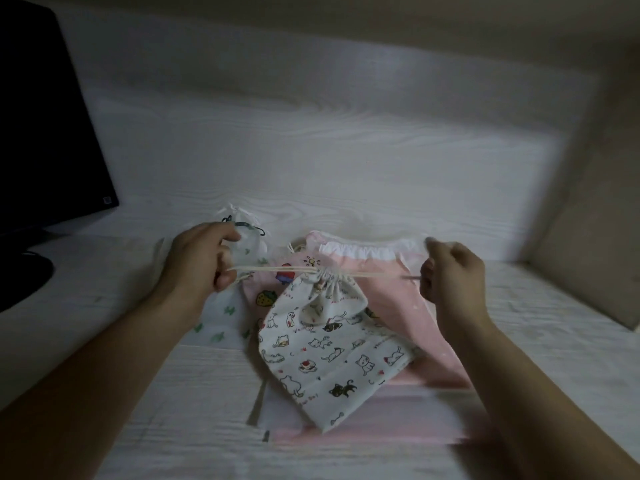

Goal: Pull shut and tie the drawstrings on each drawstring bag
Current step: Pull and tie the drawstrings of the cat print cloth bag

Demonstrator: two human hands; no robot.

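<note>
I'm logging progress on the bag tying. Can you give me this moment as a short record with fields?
surface: white wood-grain table
cat bag: on top, mouth cinched, not yet tied
cords: pulled taut to both sides
left hand: grips left cords
right hand: pinches right cords
pink bag: under cat bag, mouth open
cactus bag: behind left hand, dark cord at its mouth
monitor: far left
</note>
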